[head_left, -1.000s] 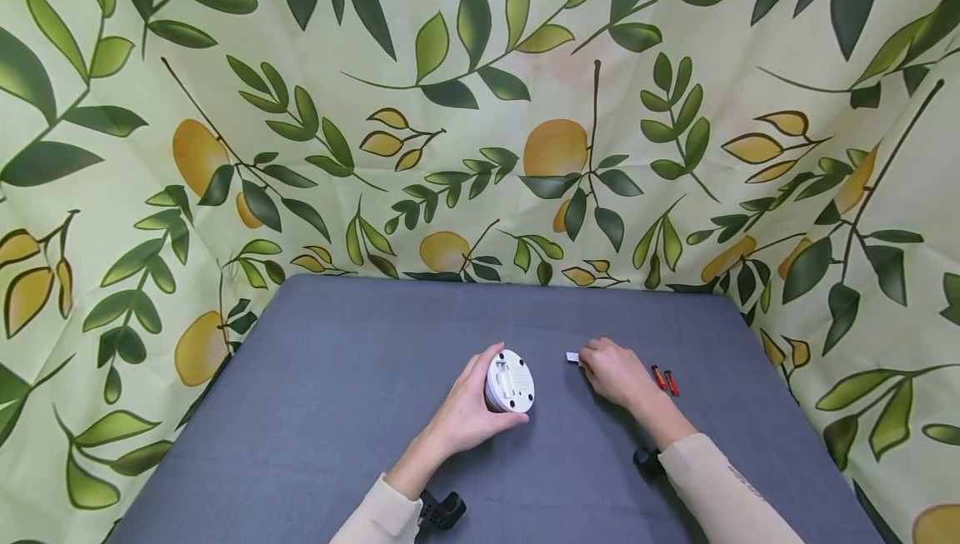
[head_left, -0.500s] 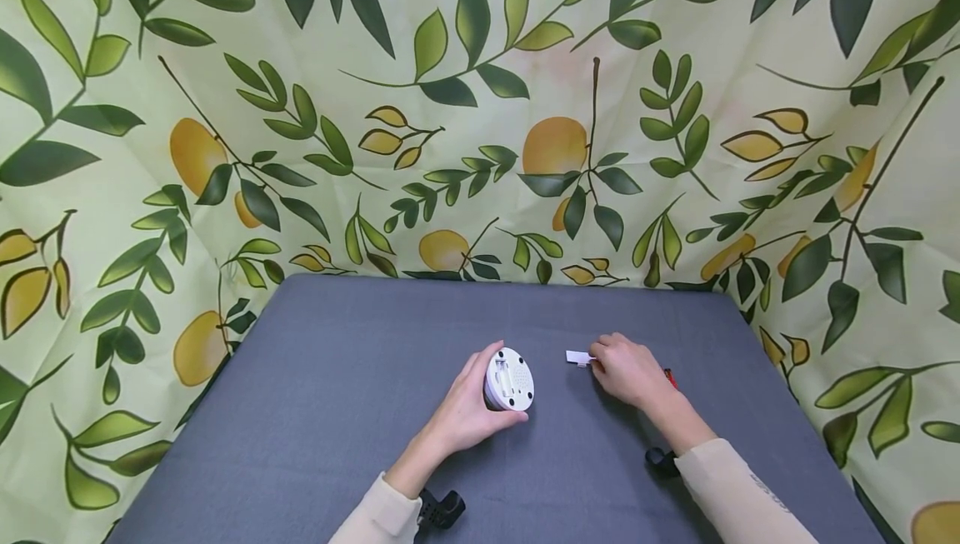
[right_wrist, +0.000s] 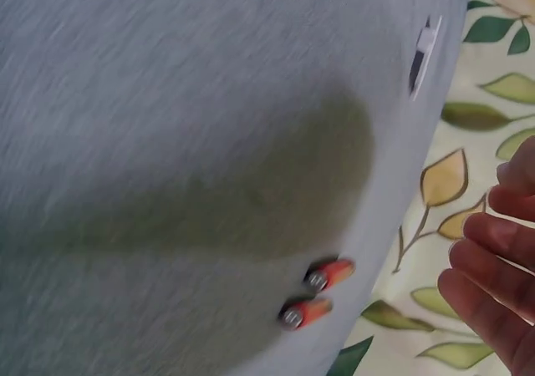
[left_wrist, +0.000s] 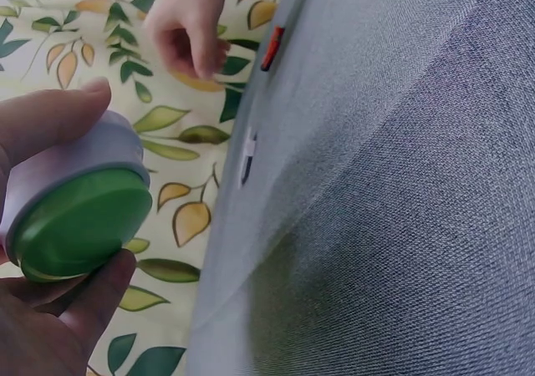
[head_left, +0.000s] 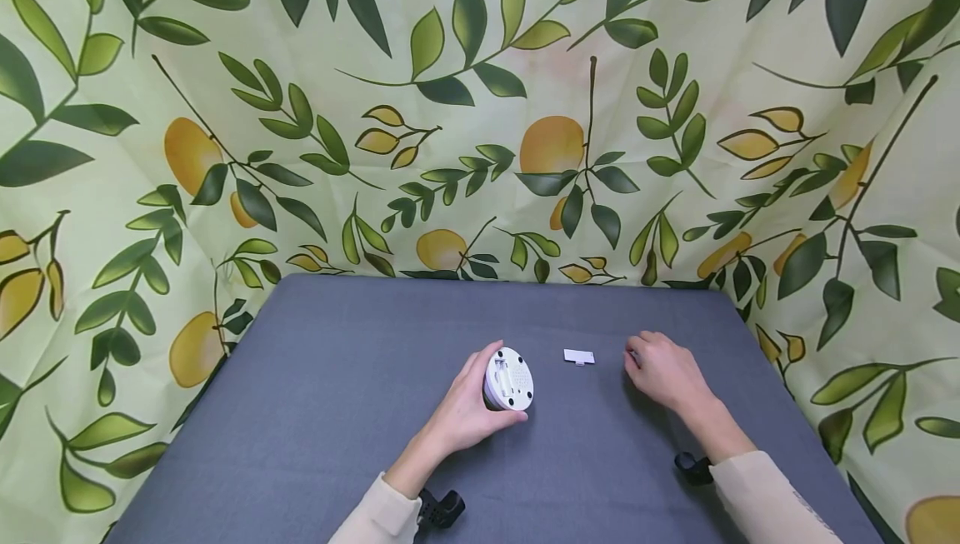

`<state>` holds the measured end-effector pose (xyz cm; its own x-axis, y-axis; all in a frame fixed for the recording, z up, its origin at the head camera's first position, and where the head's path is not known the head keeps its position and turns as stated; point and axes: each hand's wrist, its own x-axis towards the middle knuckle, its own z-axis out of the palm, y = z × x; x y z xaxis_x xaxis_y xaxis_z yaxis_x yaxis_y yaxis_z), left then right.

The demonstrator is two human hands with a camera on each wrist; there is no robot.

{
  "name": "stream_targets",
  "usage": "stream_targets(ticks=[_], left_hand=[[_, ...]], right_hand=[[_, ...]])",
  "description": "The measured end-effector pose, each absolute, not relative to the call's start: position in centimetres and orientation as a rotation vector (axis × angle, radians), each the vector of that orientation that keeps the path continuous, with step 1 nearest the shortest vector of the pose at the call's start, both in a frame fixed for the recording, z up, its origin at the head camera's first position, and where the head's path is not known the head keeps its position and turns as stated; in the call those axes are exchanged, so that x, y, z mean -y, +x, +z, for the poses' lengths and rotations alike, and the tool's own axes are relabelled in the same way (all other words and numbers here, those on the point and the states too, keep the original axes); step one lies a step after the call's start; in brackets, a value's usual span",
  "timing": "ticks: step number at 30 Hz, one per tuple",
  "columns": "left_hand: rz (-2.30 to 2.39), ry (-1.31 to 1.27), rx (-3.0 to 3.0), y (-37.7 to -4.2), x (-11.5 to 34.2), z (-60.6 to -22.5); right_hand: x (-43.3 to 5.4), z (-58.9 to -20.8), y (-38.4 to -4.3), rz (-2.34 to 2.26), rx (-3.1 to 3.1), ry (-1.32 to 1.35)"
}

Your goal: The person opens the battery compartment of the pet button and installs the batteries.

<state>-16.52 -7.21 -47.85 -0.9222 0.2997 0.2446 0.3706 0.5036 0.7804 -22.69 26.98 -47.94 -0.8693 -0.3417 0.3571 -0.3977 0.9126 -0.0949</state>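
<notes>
My left hand [head_left: 468, 402] grips a round white battery-powered device [head_left: 510, 379], its underside with small dark feet and an uncovered battery slot turned toward the head camera. In the left wrist view the device's other face is a green dome [left_wrist: 84, 221]. A small white battery cover [head_left: 579, 356] lies on the table, to the right of the device. My right hand [head_left: 666, 367] is raised over the table farther right, fingers loosely bent and holding nothing. Two red batteries [right_wrist: 318, 292] lie side by side below it in the right wrist view; the right hand hides them from the head camera.
The table [head_left: 337, 361] has a grey-blue cloth cover. A leaf-and-fruit patterned curtain [head_left: 480, 111] stands behind it and along both sides. Black wrist straps with cameras [head_left: 442, 511] sit on both wrists.
My right hand has let go of the white battery cover, leaving it on the table, and moved right over the batteries. The left hand with the device has stayed put.
</notes>
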Motion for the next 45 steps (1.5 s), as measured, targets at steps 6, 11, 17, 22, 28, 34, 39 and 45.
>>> stream_targets(ticks=[6, 11, 17, 22, 28, 34, 39, 45], left_hand=[[-1.406, -0.585, 2.654, -16.4, 7.2, -47.9], [-1.405, -0.596, 2.651, -16.4, 7.2, -47.8], [-1.395, -0.597, 2.652, -16.4, 7.3, -47.8], [-1.391, -0.594, 2.656, -16.5, 7.3, -47.7], [-1.394, -0.590, 2.657, -16.4, 7.4, -47.7], [-1.404, -0.589, 2.658, -16.3, 7.4, -47.9], [-1.403, -0.587, 2.650, -16.3, 7.5, -47.9], [-1.398, -0.590, 2.646, -16.3, 7.5, -47.9]], right_hand=[[-28.9, -48.3, -22.3, 0.273, 2.749, 0.471], [-30.4, -48.8, -22.1, 0.335, 2.774, 0.399], [-31.6, -49.4, -22.1, 0.407, 2.853, 0.301], [-32.3, -49.7, -22.3, 0.476, 2.930, 0.239], [-32.6, -50.2, -22.2, 0.559, 2.960, 0.219], [-32.6, -50.4, -22.2, 0.586, 3.001, 0.203], [-32.6, -50.5, -22.4, 0.569, 3.022, 0.201], [-32.5, -50.4, -22.2, 0.567, 2.993, 0.234]])
